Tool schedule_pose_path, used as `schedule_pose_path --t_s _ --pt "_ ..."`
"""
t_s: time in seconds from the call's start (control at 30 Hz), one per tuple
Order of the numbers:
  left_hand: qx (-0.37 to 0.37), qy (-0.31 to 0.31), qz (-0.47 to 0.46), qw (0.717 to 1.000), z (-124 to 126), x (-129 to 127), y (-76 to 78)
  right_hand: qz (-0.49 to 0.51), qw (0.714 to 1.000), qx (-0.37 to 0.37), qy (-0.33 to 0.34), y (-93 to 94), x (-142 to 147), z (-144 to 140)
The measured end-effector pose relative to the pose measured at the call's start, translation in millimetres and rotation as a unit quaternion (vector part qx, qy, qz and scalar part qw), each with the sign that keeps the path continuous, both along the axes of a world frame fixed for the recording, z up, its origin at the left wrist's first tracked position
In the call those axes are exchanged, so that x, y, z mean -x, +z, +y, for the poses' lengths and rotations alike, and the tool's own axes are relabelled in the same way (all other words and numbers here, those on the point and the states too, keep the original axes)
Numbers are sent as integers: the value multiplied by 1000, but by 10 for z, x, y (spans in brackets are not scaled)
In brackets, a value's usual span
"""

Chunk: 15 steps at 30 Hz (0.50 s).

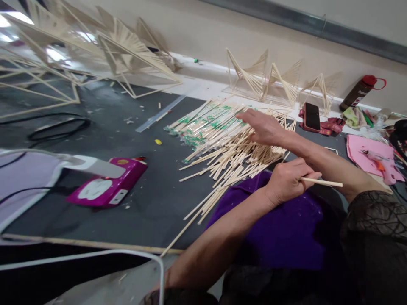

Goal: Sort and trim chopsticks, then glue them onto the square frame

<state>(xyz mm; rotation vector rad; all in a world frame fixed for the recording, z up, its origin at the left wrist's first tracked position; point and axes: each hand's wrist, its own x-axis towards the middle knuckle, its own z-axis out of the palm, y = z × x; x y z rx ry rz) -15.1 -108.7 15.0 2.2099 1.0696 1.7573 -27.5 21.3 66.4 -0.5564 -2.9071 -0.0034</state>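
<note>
Wooden stick pinched between its fingers, the left hand is above purple cloth; the right hand is over the loose sticks on the dark surface (whether its fingers grip any, I cannot tell).

Honestly can't make out a single word. Can spot green printing on the clear wrappers, too blurry to read, plus pale lettering on the dark bottle, way too small to decipher.
</note>
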Motion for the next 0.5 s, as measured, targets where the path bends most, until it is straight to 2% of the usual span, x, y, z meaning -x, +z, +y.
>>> schedule_pose_path --t_s 0.07,0.13,0.2,0.37,0.5 --pt "11 3 2 1000 8 3 -9 7 999 0 -49 54 -30 97" --pt "23 5 4 1000 16 -1 -21 -22 994 -11 -110 76 -94 177" --pt "30 2 8 1000 20 -11 -33 -64 987 -33 -142 51 -160 228" --pt "25 -2 13 1000 19 -24 -54 -144 982 -88 -84 -80 -201 261" --pt "38 -2 12 999 18 -7 -60 -160 983 -90 -27 -73 -187 295"
